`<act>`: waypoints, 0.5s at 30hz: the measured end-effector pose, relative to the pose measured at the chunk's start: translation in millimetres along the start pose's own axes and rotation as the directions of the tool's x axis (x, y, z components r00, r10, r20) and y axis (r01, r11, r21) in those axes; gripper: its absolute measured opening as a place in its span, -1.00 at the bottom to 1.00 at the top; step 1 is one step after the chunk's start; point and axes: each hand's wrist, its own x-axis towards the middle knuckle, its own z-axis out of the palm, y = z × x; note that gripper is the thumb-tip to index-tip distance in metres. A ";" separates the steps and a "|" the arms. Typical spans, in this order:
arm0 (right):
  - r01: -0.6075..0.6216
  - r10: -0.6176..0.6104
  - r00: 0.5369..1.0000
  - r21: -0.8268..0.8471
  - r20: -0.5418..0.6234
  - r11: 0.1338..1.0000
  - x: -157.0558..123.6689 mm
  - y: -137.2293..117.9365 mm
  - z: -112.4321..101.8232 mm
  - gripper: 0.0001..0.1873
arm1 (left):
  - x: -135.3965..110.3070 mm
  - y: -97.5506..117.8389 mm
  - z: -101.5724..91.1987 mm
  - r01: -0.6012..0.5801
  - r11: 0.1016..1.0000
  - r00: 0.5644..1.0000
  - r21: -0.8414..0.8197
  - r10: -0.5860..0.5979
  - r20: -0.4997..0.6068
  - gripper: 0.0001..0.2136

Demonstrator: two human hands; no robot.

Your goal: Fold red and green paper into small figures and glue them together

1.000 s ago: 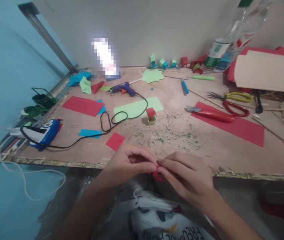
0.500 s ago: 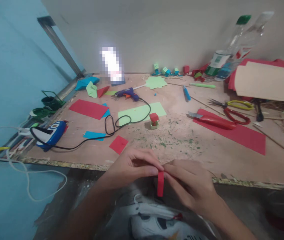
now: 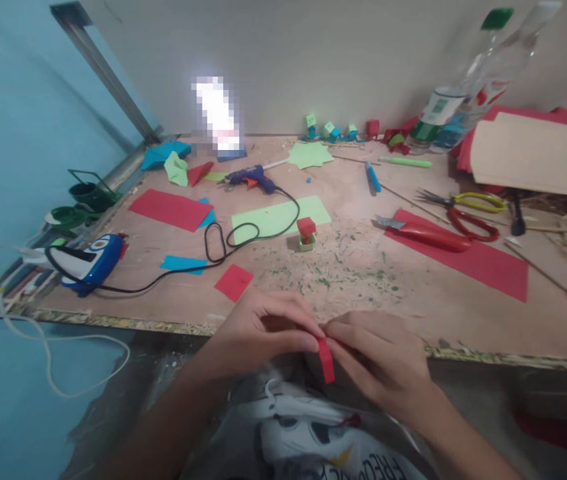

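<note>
A narrow red paper strip [image 3: 327,363] hangs down from between my two hands, just off the table's front edge. My left hand [image 3: 268,333] pinches its upper end between thumb and fingers. From the other side my right hand [image 3: 378,353] grips the same end, its fingertips touching those of the left. The top of the strip is hidden by the fingers. Beyond the hands, a small red folded paper piece [image 3: 306,227] sits on a pale green paper box [image 3: 306,243]. A red paper square [image 3: 234,282] lies just past my left hand.
A blue glue gun [image 3: 250,179] lies at the back, its black cord looping left. On the right are a red-handled knife [image 3: 428,236], scissors [image 3: 463,210] and bottles [image 3: 438,117]. Small paper figures [image 3: 330,130] line the wall. Green scraps [image 3: 333,277] are scattered mid-table.
The strip's lower end has swung to the right and now hangs at a slant. Both hands keep their pinch. The whole view has shifted slightly.
</note>
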 end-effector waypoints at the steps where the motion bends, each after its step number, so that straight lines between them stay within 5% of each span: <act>1: 0.007 -0.007 1.000 0.005 -0.003 1.000 -0.1 0.2 0.3 -0.89 | -0.4 -0.1 0.0 -0.003 1.000 1.000 0.000 0.003 -0.001 -0.95; 10: -0.040 0.042 0.999 0.102 -0.011 0.994 3.0 -0.4 -2.3 -0.90 | -3.0 -0.7 2.0 -0.067 0.994 0.998 0.081 0.068 -0.002 -0.91; 15: -0.180 0.181 0.983 0.274 0.022 0.945 6.3 -1.4 -6.0 -0.89 | -0.9 -7.5 3.3 -0.328 0.932 0.944 0.153 0.329 0.022 -0.95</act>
